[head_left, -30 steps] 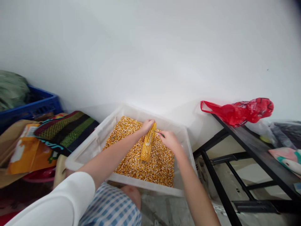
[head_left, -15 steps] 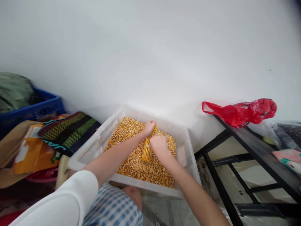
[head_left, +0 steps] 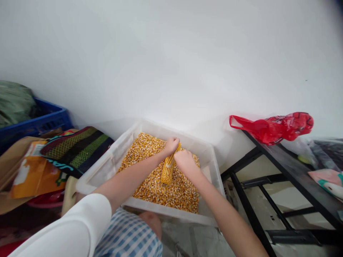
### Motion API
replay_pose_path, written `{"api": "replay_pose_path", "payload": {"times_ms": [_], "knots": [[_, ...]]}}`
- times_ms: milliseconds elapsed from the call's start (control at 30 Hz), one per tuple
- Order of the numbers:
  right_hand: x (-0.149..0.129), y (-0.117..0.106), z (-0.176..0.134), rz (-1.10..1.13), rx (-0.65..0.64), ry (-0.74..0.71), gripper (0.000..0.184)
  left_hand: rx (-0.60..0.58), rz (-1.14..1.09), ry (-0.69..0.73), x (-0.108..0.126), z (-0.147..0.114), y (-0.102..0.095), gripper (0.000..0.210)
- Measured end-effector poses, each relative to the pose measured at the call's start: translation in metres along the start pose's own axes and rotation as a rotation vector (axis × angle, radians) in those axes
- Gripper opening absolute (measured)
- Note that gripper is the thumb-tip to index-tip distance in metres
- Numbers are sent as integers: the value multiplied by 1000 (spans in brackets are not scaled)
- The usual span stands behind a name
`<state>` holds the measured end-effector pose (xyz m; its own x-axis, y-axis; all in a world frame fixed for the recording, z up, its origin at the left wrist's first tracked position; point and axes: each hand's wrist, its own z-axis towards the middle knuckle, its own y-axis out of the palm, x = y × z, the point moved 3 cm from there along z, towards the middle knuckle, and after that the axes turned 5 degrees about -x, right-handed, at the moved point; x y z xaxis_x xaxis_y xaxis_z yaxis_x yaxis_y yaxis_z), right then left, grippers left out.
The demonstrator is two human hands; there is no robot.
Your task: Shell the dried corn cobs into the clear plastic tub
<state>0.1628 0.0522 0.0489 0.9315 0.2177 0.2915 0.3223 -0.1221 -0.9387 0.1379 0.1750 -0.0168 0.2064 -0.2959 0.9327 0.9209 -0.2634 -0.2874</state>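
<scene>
An ear of corn [head_left: 167,172] with yellow kernels stands tilted in a white plastic bin [head_left: 107,160], its lower end down among loose corn kernels [head_left: 150,192]. A pale band, apparently bare of kernels, crosses its middle. My left hand [head_left: 172,145] is closed round the ear's upper end. My right hand [head_left: 185,160] is a fist against the ear's right side, just below the left hand. Its fingertips are hidden, so I cannot tell what they hold, if anything.
A black metal frame [head_left: 246,210] with a red plastic bag [head_left: 281,128] on top stands at right. On the left are a blue crate [head_left: 50,117], a dark mesh bag [head_left: 83,148] and an orange carton [head_left: 34,175]. A white wall [head_left: 171,64] rises behind the bin.
My right fist has shifted slightly up and to the right along the ear. My left hand keeps its hold, and the ear has barely moved. The view has shifted slightly.
</scene>
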Motion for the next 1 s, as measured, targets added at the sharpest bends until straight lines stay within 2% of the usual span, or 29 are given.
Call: {"api": "replay_pose_path", "payload": {"times_ms": [167, 333, 600, 733, 833, 1000], "knots": [[25, -5, 4, 24, 52, -17, 28, -15, 17, 27, 0, 1, 2, 28], [45, -6, 11, 149, 54, -83, 32, -25, 8, 65, -1, 2, 1, 27], [66, -10, 11, 442, -54, -172, 26, -158, 13, 151, 8, -4, 13, 27], [72, 0, 7, 608, -100, -196, 25, -223, -23, 185, 10, -5, 14, 26], [72, 14, 2, 687, -57, -207, 28, -207, -46, 152, 11, -5, 9, 26], [69, 35, -6, 694, 135, -97, 35, -176, -98, 88, 10, -4, 4, 26]]}}
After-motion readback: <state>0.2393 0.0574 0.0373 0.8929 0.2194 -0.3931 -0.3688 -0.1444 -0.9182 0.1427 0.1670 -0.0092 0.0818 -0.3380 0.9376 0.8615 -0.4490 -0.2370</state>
